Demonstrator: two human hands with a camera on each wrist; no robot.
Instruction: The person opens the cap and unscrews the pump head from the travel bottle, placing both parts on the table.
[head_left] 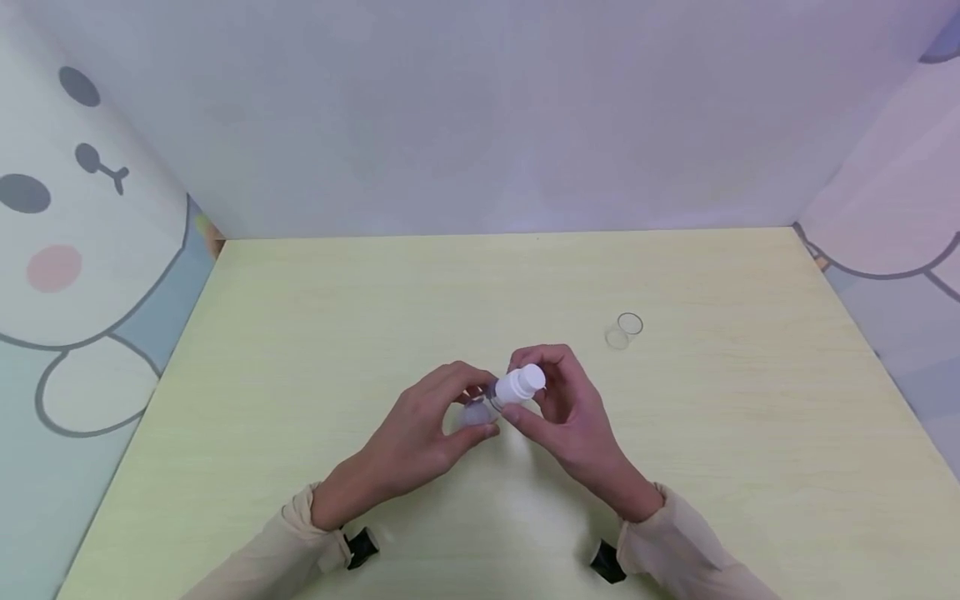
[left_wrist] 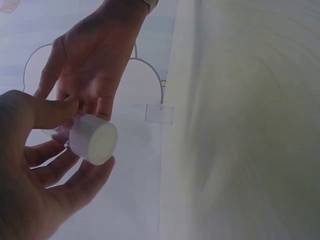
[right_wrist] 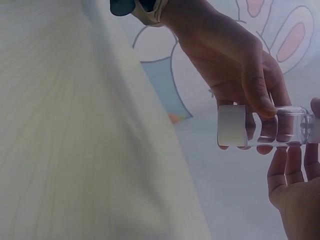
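My left hand (head_left: 423, 421) grips a small clear bottle (right_wrist: 270, 125) round its body, thumb on one side and fingers on the other. The bottle's base (left_wrist: 102, 143) is a thick white disc, and it points towards the left palm side. At the other end a white stepped top (head_left: 520, 383) tilts up to the right. My right hand (head_left: 566, 408) pinches this top near the neck, with thumb and fingers on opposite sides. Fingers hide part of the bottle in every view.
A clear tube-shaped cap (head_left: 624, 331) lies on the pale wooden table (head_left: 360, 308), beyond the right hand and to its right. A grey-white wall (head_left: 480, 125) rises at the table's back edge, with cartoon-printed panels (head_left: 67, 275) at the sides.
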